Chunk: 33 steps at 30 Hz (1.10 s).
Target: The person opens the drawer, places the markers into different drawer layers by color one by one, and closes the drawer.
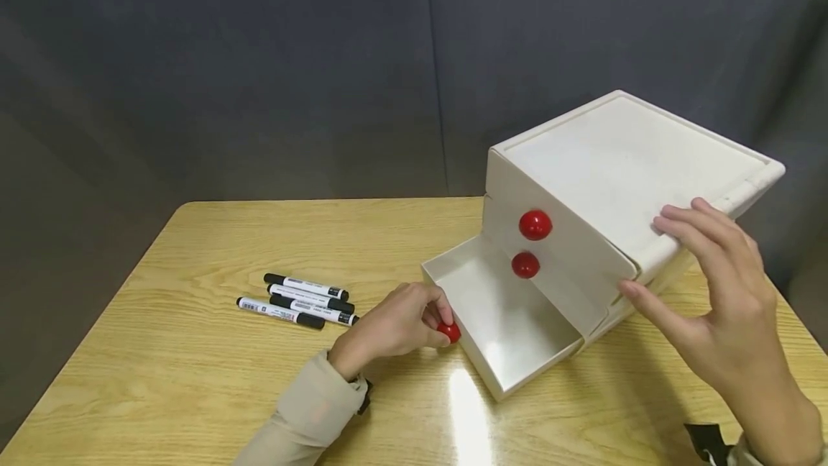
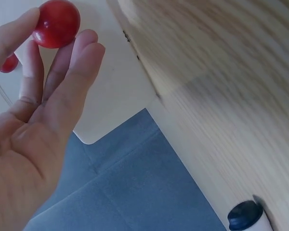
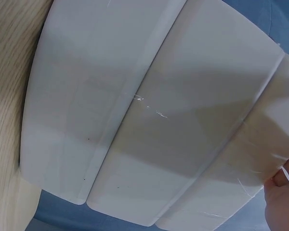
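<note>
A white drawer cabinet (image 1: pixel 637 171) with three drawers stands on the right of the table. Its bottom drawer (image 1: pixel 511 322) is pulled out, and the visible inside holds nothing. My left hand (image 1: pixel 397 318) pinches the round red knob (image 2: pixel 57 24) on that drawer's front between thumb and fingers. Two more red knobs, an upper one (image 1: pixel 535 224) and a middle one (image 1: pixel 525 265), mark the closed drawers. With fingers on the cabinet's top near its side edge and thumb by the front corner, my right hand (image 1: pixel 727 300) rests against it. In the right wrist view the cabinet's side (image 3: pixel 183 115) fills most of the picture.
Several black-capped white markers (image 1: pixel 304 295) lie together on the wooden table (image 1: pixel 194 380), left of the drawer. One marker's black end (image 2: pixel 245 215) shows at the bottom of the left wrist view. A dark grey curtain (image 1: pixel 259 78) hangs behind the table.
</note>
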Each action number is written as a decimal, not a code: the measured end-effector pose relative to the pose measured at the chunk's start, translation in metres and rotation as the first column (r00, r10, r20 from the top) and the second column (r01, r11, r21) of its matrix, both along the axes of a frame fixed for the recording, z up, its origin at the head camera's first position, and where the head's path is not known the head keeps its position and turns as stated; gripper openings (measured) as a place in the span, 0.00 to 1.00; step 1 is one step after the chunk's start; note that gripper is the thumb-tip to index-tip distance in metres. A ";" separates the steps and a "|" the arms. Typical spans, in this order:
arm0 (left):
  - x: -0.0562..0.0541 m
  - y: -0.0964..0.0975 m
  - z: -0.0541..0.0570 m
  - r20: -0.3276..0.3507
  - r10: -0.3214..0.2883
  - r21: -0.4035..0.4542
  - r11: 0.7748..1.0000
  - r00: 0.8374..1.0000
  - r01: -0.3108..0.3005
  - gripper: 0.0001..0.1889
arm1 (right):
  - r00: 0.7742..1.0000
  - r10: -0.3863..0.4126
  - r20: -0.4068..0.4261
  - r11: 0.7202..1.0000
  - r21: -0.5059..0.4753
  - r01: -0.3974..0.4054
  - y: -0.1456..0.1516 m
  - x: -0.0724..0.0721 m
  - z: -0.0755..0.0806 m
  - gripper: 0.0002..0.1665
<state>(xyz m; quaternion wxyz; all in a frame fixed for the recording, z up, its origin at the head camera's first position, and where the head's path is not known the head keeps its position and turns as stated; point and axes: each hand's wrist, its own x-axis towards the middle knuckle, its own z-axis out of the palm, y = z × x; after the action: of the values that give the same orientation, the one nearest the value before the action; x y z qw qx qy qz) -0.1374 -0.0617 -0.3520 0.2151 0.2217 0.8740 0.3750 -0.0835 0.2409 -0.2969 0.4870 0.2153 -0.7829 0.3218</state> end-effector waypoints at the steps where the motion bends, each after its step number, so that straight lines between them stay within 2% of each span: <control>1: 0.000 -0.001 0.000 -0.002 -0.002 -0.003 1.000 1.000 0.002 0.11 | 1.000 0.000 0.000 1.000 0.000 0.000 -0.001 0.000 0.001 0.47; 8: 0.002 -0.005 0.000 -0.008 -0.008 -0.004 1.000 1.000 0.008 0.11 | 1.000 -0.005 0.003 1.000 0.003 0.005 -0.001 0.000 0.002 0.47; 24: 0.007 -0.012 0.002 -0.029 -0.016 -0.044 0.999 0.999 0.014 0.11 | 1.000 0.005 -0.013 1.000 0.012 -0.005 0.010 -0.006 -0.011 0.45; 29: 0.010 -0.016 0.001 -0.029 -0.007 -0.018 1.000 1.000 0.007 0.12 | 1.000 0.001 0.002 1.000 0.014 -0.001 0.005 -0.003 -0.006 0.46; 33: 0.010 -0.020 0.002 -0.071 -0.006 -0.027 1.000 0.997 0.004 0.11 | 1.000 -0.006 0.012 1.000 0.012 0.006 -0.001 0.001 0.000 0.47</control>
<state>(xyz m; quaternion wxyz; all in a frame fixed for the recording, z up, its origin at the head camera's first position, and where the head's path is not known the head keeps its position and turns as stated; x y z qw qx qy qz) -0.1271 -0.0820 -0.3499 0.1876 0.2342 0.8855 0.3547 -0.0827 0.2398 -0.2973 0.4821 0.2141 -0.7882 0.3170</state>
